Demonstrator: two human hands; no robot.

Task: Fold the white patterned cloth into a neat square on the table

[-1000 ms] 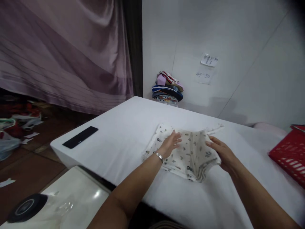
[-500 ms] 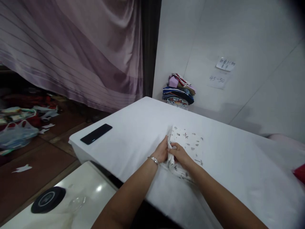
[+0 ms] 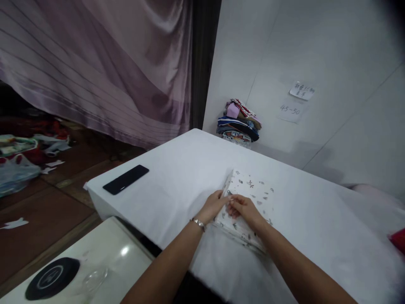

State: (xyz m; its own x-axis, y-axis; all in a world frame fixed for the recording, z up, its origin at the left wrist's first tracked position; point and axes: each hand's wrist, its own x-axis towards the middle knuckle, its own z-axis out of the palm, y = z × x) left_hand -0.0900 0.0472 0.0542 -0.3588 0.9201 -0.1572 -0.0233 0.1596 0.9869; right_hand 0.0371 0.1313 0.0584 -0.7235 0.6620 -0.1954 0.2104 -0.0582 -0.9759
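A white cloth with small dark prints (image 3: 253, 194) lies folded into a square on the white table (image 3: 177, 177). My left hand (image 3: 214, 205), with a bracelet on the wrist, lies at the cloth's left edge, fingers touching the fold. My right hand (image 3: 243, 207) rests on top of the cloth's near-left part, its fingers curled and pressed onto the fabric beside the left hand's fingertips.
A black phone (image 3: 125, 179) lies near the table's left corner. A pile of folded clothes (image 3: 238, 122) stands at the far edge against the wall, under two paper notes (image 3: 297, 100). A round black pad (image 3: 52, 278) and a glass (image 3: 93, 278) sit on a low white surface. A red basket edge (image 3: 399, 239) shows far right.
The cloth was spread wide between my hands; my right hand folded it over to the left into a compact square. Both hands now meet at its left edge, pressing it flat.
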